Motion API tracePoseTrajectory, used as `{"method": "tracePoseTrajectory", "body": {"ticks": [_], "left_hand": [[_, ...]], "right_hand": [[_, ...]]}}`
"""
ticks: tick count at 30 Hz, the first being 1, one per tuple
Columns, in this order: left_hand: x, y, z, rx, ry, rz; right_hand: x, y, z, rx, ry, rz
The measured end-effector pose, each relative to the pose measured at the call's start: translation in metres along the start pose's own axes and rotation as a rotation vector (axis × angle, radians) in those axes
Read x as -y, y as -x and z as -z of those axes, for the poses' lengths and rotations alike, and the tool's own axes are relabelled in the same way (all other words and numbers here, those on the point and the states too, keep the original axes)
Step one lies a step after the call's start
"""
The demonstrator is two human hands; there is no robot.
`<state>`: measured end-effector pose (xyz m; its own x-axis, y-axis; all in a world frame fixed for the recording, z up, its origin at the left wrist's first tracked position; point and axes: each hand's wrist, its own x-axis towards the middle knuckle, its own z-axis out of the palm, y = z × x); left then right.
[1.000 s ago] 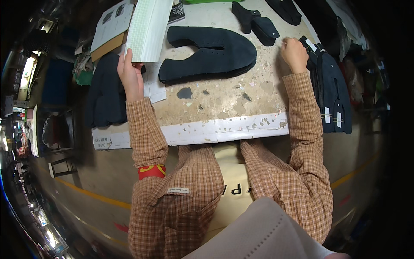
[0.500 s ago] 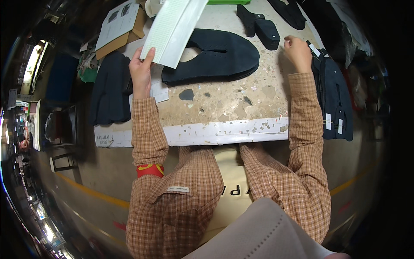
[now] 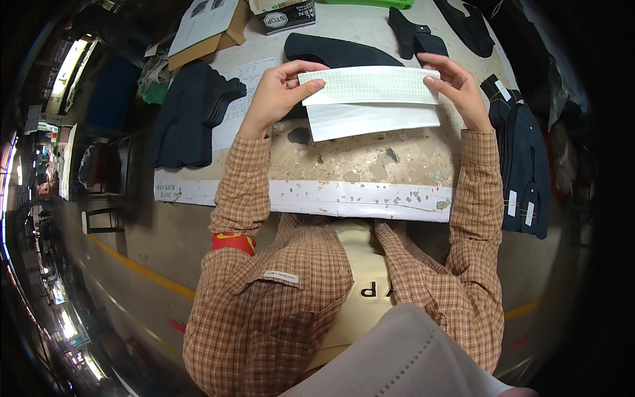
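My left hand [image 3: 284,92] and my right hand [image 3: 460,89] grip the two ends of a pale sheet of small printed labels [image 3: 370,89], thumbs in front. A fold or crease runs across it, with a plain white flap hanging below. It is held level above the table. Behind it, a stack of dark U-shaped shoe uppers [image 3: 337,49] is partly hidden. Just beyond my right hand lie dark cut shoe pieces [image 3: 405,33].
Dark stacked pieces [image 3: 182,126] lie at the left beside a written paper [image 3: 231,99]. Tagged dark bundles [image 3: 526,145] line the right edge of the worn table [image 3: 357,159]. At the back are a cardboard box [image 3: 241,30], a black box [image 3: 284,20] and a green tray [image 3: 370,2].
The label sheet has come down nearer me and turned from upright to crosswise. My right hand, empty before, has taken its right end.
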<state>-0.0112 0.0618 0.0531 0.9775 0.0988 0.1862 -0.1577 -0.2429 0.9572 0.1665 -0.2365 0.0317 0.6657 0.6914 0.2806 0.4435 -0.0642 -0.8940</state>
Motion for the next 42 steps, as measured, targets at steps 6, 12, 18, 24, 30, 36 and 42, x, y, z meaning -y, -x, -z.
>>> {"method": "tracePoseTrajectory", "body": {"ticks": [6,12,18,24,30,36,42], "left_hand": [[0.002,0.003,0.004,-0.039,-0.044,0.053],[0.005,0.003,-0.015,-0.237,0.849,0.062],[0.016,0.008,-0.084,-0.22,0.756,-0.001],[0.026,0.01,-0.104,-0.342,0.625,0.086],[0.033,0.016,-0.101,-0.369,0.627,0.134],[0.038,0.014,-0.099,-0.432,0.581,0.106],[0.037,0.02,-0.101,-0.377,0.555,0.133]], "right_hand": [[0.003,0.001,0.003,-0.076,-0.083,-0.009],[0.002,0.001,-0.009,-0.313,-0.229,0.091],[-0.001,-0.002,-0.021,-0.365,-0.291,0.065],[-0.002,-0.002,-0.033,-0.333,-0.058,0.101],[0.016,-0.001,-0.048,-0.494,0.333,0.257],[0.042,0.005,-0.067,-0.527,0.51,0.36],[0.043,0.011,-0.1,-0.294,0.486,0.487]]}}
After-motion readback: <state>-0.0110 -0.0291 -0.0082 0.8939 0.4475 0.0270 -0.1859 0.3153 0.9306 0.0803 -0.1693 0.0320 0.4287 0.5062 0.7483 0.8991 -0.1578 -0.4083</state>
